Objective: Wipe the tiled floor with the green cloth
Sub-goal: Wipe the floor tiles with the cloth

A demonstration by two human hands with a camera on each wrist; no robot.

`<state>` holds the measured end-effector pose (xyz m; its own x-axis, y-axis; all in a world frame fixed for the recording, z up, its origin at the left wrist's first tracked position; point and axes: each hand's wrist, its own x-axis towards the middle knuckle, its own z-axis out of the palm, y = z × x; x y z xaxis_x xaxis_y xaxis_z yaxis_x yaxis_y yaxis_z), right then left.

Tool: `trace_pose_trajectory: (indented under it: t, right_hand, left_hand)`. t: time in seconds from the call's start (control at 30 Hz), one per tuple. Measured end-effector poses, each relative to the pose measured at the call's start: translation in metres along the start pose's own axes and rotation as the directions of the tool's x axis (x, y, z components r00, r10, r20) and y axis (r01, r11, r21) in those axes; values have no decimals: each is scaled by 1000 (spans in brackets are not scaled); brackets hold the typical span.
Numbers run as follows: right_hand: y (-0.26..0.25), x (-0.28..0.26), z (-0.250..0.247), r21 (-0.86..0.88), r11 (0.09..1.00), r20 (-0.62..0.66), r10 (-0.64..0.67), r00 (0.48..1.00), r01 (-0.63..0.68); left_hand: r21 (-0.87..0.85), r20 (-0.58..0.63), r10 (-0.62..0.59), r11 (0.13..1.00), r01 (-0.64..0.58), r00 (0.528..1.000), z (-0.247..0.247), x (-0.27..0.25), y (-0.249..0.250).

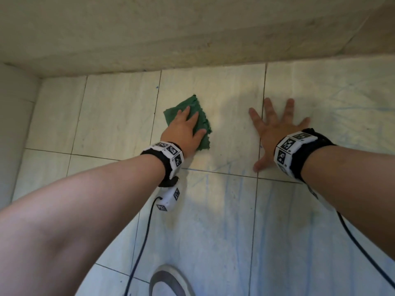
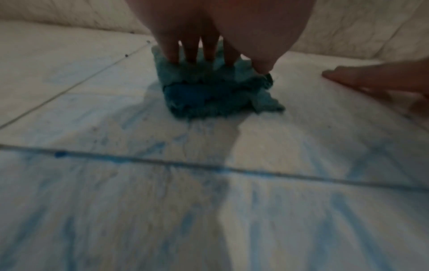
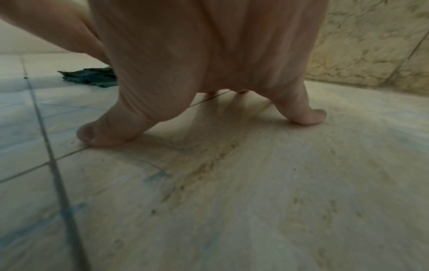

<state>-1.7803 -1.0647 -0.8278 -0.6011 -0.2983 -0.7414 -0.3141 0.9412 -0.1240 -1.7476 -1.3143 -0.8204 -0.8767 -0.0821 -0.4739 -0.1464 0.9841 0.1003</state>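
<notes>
The green cloth (image 1: 197, 119) lies folded on the pale tiled floor (image 1: 115, 116) near the wall. My left hand (image 1: 186, 129) presses flat on it with straight fingers. In the left wrist view the fingertips (image 2: 190, 55) rest on the cloth (image 2: 209, 93), which looks blue-green there. My right hand (image 1: 277, 129) is spread flat on the bare tile to the right of the cloth, fingers splayed. In the right wrist view the thumb (image 3: 99, 132) and little finger (image 3: 306, 115) touch the floor, and the cloth (image 3: 90, 77) shows at the left.
A beige wall (image 1: 192, 35) runs along the far edge of the floor, and another wall (image 1: 15, 129) closes the left side. Blue streaks (image 1: 235, 221) mark the nearer tiles. A shoe tip (image 1: 168, 280) and two black cables (image 1: 141, 242) lie near me.
</notes>
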Motion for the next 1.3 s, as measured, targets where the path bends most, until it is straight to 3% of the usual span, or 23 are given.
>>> trace_pose_trajectory:
  t: [0.17, 0.33, 0.47, 0.53, 0.6, 0.7, 0.77, 0.83, 0.9, 1.0, 1.1, 1.2, 1.3]
  right_hand:
    - [1, 1, -1, 2, 1000, 4, 0, 1000, 0]
    - [2, 0, 0, 2, 1000, 9, 2, 1000, -2]
    - [1, 3, 2, -5, 1000, 7, -14, 1000, 14]
    - [0, 4, 1, 4, 1000, 4, -12, 1000, 12]
    - [2, 4, 2, 1, 1000, -4, -15, 1000, 15]
    - [5, 3, 4, -9, 1000, -15, -30, 999, 30]
    - [5, 0, 4, -14, 999, -25, -33, 999, 33]
    - [6, -1, 6, -11, 999, -36, -39, 999, 38]
    - [8, -3, 8, -8, 999, -43, -44, 998, 43]
    - [7, -5, 8, -1, 999, -37, -40, 999, 40]
    - [5, -4, 8, -5, 999, -27, -33, 999, 33]
    - [5, -3, 6, -17, 1000, -10, -15, 1000, 15]
    - [5, -2, 4, -34, 999, -9, -15, 1000, 15]
  left_hand:
    - [4, 39, 12, 1000, -12, 999, -6, 10, -9]
    - [-24, 65, -256, 966, 258, 965, -6, -4, -75]
    - [-4, 92, -274, 961, 276, 957, -4, -7, -84]
    - [5, 105, -204, 979, 205, 973, -6, -3, -62]
    - [28, 138, -50, 999, 46, 989, -4, -2, -26]
    - [61, 226, 184, 977, -203, 956, 10, -6, 41]
    - [81, 261, 226, 964, -255, 938, 15, -8, 63]
    - [56, 247, 240, 964, -261, 939, 16, -8, 55]
    - [15, 203, 204, 977, -212, 958, 17, -15, 25]
    - [-23, 143, -23, 999, 26, 989, 17, -29, -39]
    - [-81, 106, -230, 968, 239, 967, 15, -39, -89]
    - [-71, 98, -222, 971, 229, 970, 18, -37, -91]
    - [-11, 140, -49, 999, 51, 989, 19, -39, -58]
